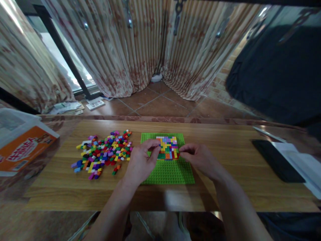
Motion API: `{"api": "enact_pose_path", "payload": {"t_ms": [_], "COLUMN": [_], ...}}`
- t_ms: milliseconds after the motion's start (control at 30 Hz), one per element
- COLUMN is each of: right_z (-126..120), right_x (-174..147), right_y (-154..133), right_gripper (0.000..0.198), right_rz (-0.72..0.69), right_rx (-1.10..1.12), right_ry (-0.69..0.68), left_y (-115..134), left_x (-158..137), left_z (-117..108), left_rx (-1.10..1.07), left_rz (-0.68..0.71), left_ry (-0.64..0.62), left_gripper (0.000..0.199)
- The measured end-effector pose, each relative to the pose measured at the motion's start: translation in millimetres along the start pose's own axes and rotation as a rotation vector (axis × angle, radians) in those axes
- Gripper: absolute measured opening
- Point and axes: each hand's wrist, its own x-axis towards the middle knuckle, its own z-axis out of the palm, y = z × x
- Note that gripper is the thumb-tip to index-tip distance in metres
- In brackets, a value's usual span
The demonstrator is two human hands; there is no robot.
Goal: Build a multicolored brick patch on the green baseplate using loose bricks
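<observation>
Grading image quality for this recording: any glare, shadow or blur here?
Head view: window very bright; pale glare on the table near its front edge; shadow beside the right forearm. Head view again: loose bricks look slightly soft.

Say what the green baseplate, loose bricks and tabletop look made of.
Green baseplate: likely molded plastic, fairly matte; regular stud grid.
Loose bricks: probably hard plastic; solid bright colors, blocky shapes. Gloss unclear at this size.
Tabletop: wood or wood-look laminate, satin; grain lines, soft reflection at front.
</observation>
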Motion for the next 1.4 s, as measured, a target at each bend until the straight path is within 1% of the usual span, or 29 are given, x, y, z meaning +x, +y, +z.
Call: {"api": "enact_pose_path", "payload": {"t_ms": [167,400,633,767,867,967,1100,1200,1300,1400], "right_z": [3.8,6.6,4.7,3.1,2.8,3.9,3.4,-1.5,-6.7,-7.6], "right_x": [1.5,3.1,4.0,2.8,3.1,4.3,4.8,4.6,5.3,6.3], "right_y": [0.9,2.6,-7.5,-13.7,-12.6,-6.8,0.6,1.2,-1.4,-4.0], "right_gripper": [0.023,0.027,0.026,0.025,0.026,0.031,0.037,0.038,0.044,0.046], "right_rz": [0.025,0.014,0.104,0.172,0.199,0.193,0.164,0.125,0.111,0.096], "right_rx": [0.03,0.142,0.269,0.303,0.328,0.35,0.387,0.409,0.43,0.413], "right_ry": [0.025,-0.005,-0.048,-0.069,-0.103,-0.114,-0.133,-0.135,-0.046,0.024], "left_y": [-0.6,0.2,-1.9,-3.6,-4.4,-4.4,-7.4,-16.3,-29.1,-39.0], "left_x": [-0.1,-0.5,-0.7,0.0,0.5,1.1,3.4,5.4,5.9,4.6], "left_z": [-0.9,-1.9,-2.6,-3.1,-4.0,-6.8,-16.0,-27.8,-44.4,-64.7], "left_rx": [0.021,0.026,0.047,0.058,0.062,0.064,0.082,0.101,0.185,0.345], "left_rz": [-0.006,-0.006,-0.03,-0.032,-0.031,-0.027,-0.054,-0.088,-0.094,-0.082], "left_ry": [-0.025,-0.047,-0.062,-0.046,-0.034,-0.027,0.013,0.032,0.0,-0.086], "left_gripper": [0.013,0.014,0.014,0.015,0.016,0.016,0.015,0.016,0.018,0.018]}}
